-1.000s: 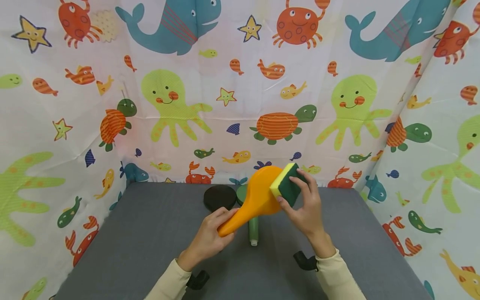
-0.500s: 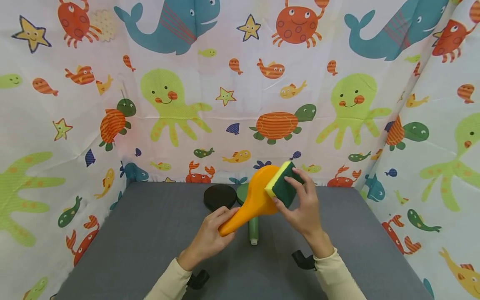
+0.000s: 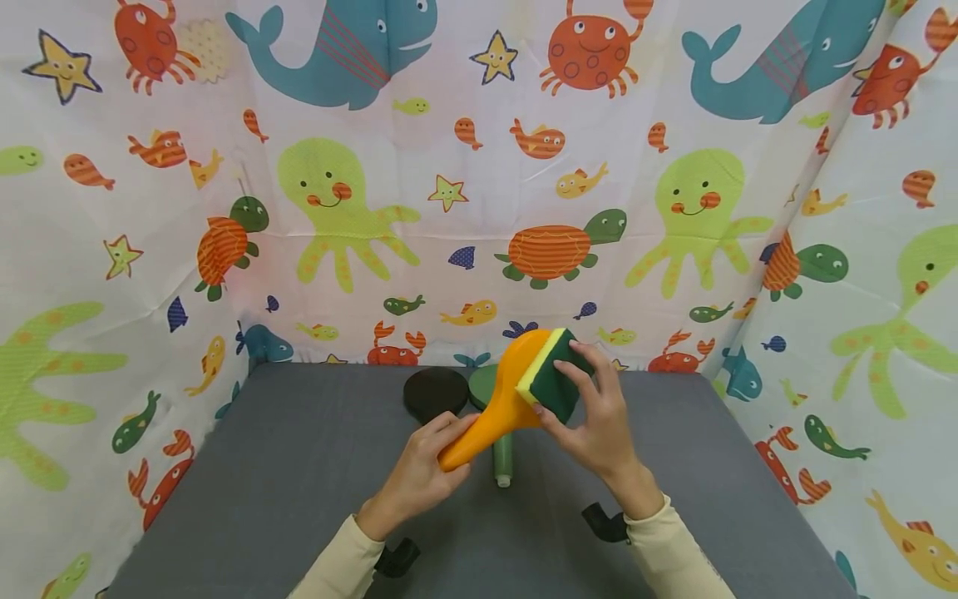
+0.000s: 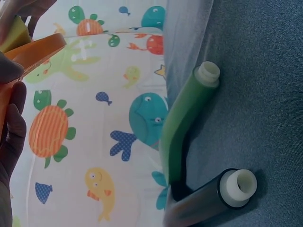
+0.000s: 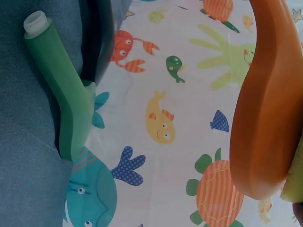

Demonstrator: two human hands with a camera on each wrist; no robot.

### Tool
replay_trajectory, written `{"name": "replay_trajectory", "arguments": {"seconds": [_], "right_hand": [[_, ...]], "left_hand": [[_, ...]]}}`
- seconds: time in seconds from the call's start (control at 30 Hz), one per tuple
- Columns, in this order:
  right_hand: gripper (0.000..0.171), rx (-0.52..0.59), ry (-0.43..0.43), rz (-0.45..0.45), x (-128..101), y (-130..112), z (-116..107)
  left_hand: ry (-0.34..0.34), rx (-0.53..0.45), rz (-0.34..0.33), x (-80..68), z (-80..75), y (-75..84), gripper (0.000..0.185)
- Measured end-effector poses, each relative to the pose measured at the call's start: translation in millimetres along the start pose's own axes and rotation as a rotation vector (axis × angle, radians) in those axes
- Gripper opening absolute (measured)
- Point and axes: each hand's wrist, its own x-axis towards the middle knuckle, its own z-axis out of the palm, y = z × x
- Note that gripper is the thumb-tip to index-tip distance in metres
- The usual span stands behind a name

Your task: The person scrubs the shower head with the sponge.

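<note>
My left hand (image 3: 419,478) grips the handle of an orange paddle-shaped plate (image 3: 500,403) and holds it tilted above the grey table (image 3: 284,482). My right hand (image 3: 599,424) holds a yellow and dark green sponge (image 3: 550,376) against the orange plate's upper face. In the right wrist view the orange plate (image 5: 267,109) fills the right side. In the left wrist view the orange plate's edge (image 4: 33,52) and the sponge (image 4: 12,35) show at the top left. A green paddle (image 3: 500,445) lies on the table beneath.
A black round paddle (image 3: 436,391) lies beside the green one near the table's far edge; both show in the left wrist view, green (image 4: 187,118) and black (image 4: 222,194). Sea-animal patterned curtains (image 3: 479,183) wall the table on three sides.
The right hand has slid the sponge leftward and a little down across the orange plate's face. The left hand and the plate have stayed nearly still.
</note>
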Motion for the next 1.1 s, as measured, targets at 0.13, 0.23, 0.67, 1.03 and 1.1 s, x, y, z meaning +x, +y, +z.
{"name": "replay_trajectory", "arguments": {"seconds": [0.13,0.23,0.67,1.03,1.1], "right_hand": [[0.063,0.006,0.004,0.005,2,5,0],[0.063,0.002,0.014,0.018,4,8,-1],[0.063,-0.013,0.011,0.004,9,0,0],[0.060,-0.035,-0.031,-0.070,7,-14,6],[0.059,-0.034,-0.033,-0.080,8,-15,6]], "left_hand": [[-0.007,0.011,0.010,-1.2,0.7,-0.1,0.066],[-0.017,0.021,0.029,-2.3,2.3,-1.0,0.066],[-0.026,0.033,0.023,-0.8,4.2,1.0,0.066],[-0.007,0.062,0.007,1.3,6.0,5.3,0.063],[-0.004,0.068,0.005,1.4,6.6,5.4,0.064]]}}
